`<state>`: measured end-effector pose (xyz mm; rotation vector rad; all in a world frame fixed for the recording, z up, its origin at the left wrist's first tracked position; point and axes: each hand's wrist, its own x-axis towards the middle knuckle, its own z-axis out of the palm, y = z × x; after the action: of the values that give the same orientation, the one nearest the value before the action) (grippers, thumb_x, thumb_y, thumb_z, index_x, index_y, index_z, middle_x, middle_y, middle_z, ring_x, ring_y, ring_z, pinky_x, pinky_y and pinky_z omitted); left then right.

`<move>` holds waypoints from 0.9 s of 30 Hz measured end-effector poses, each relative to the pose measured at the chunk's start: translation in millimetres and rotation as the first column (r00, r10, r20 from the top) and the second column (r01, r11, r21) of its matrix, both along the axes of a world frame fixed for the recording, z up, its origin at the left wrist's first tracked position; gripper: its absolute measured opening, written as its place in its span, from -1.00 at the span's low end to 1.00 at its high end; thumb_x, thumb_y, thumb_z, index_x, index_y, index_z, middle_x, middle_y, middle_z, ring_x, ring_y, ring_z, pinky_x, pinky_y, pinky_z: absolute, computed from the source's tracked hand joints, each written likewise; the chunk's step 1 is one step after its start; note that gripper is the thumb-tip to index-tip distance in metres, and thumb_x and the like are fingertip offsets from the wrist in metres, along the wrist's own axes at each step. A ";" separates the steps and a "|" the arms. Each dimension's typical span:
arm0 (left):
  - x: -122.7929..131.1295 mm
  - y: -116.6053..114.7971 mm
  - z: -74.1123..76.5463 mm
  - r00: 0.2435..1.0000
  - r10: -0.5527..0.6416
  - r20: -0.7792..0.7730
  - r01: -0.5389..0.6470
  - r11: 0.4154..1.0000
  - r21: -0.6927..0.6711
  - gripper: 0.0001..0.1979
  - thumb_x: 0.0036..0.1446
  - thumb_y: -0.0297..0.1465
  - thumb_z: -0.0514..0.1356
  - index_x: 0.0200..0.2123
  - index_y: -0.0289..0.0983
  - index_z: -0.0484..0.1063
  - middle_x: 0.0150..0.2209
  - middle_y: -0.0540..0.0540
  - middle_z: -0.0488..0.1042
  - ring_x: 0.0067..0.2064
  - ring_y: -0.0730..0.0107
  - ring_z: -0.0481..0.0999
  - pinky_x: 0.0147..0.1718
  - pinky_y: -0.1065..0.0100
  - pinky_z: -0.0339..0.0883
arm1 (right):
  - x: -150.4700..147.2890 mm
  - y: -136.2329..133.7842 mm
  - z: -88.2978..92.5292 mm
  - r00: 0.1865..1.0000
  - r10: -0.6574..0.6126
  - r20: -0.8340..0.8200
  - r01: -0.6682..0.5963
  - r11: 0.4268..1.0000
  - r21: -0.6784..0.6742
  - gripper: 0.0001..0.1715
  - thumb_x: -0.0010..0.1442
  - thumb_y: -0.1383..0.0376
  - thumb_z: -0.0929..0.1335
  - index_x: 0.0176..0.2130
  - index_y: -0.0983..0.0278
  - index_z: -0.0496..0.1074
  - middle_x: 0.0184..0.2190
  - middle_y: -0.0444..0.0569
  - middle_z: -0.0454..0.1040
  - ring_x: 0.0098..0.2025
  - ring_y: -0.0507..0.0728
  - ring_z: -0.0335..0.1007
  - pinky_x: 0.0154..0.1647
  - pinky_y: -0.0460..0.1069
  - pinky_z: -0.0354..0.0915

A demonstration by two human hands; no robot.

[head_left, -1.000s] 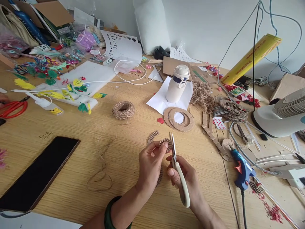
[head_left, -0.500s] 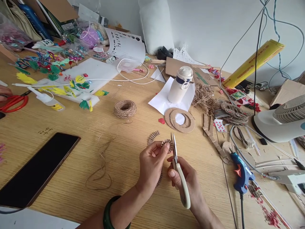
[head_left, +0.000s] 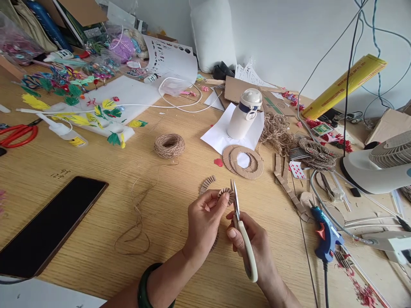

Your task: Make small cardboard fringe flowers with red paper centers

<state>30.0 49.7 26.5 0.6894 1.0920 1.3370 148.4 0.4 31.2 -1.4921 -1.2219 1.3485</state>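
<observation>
Between the thumb and fingers of my left hand [head_left: 203, 220] is a small round piece of corrugated cardboard [head_left: 224, 196] with ridges fanning out from its middle. My right hand [head_left: 253, 239] grips a pair of scissors [head_left: 243, 239] with cream handles. Their blades point away from me, a little apart at the tips, right beside the cardboard piece's right edge. A curved corrugated strip [head_left: 207, 184] lies on the table just beyond my left hand, partly hidden by it. Two flat cardboard rings [head_left: 247, 161] overlap farther off.
A twine coil [head_left: 169, 146] and a white bottle [head_left: 245, 113] stand beyond my hands. To the right are a blue glue gun [head_left: 326, 234] and a fan [head_left: 382, 160]. A phone [head_left: 53, 224] lies at left, with red-handled scissors [head_left: 19, 133] behind it.
Both hands keep nearly the same pose around the cardboard piece and scissors. The whole view has shifted slightly. At the far left edge, a hand near the red-handled scissors has gone from view.
</observation>
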 end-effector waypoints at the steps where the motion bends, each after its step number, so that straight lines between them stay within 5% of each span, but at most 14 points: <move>1: 0.0 0.0 0.1 1.000 -0.001 0.003 0.001 1.000 -0.003 -0.80 0.07 -0.28 0.36 -0.44 -0.30 0.53 -0.40 -0.10 0.62 -0.29 0.31 0.60 -0.24 0.37 0.45 | 0.3 0.1 -0.1 1.000 -0.003 0.004 0.003 1.000 -0.002 -0.45 0.05 -0.08 0.48 -0.20 0.29 0.43 -0.56 -0.20 0.26 -0.57 -0.01 0.12 -0.59 -0.08 0.08; 27: -8.5 7.6 2.7 0.993 -0.119 -0.015 0.118 0.991 -0.067 -0.80 0.04 -0.27 0.38 -0.42 -0.32 0.58 -0.41 -0.10 0.64 -0.34 0.34 0.63 -0.27 0.41 0.49 | 11.0 -0.2 -5.9 0.998 -0.023 0.055 0.024 1.000 -0.018 -0.46 0.00 -0.07 0.51 -0.24 0.29 0.45 -0.61 -0.24 0.12 -0.61 -0.03 0.01 -0.65 -0.10 -0.01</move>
<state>21.5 57.4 29.1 0.7082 1.0886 1.1905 159.3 0.2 25.3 -1.5614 -1.2248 1.3146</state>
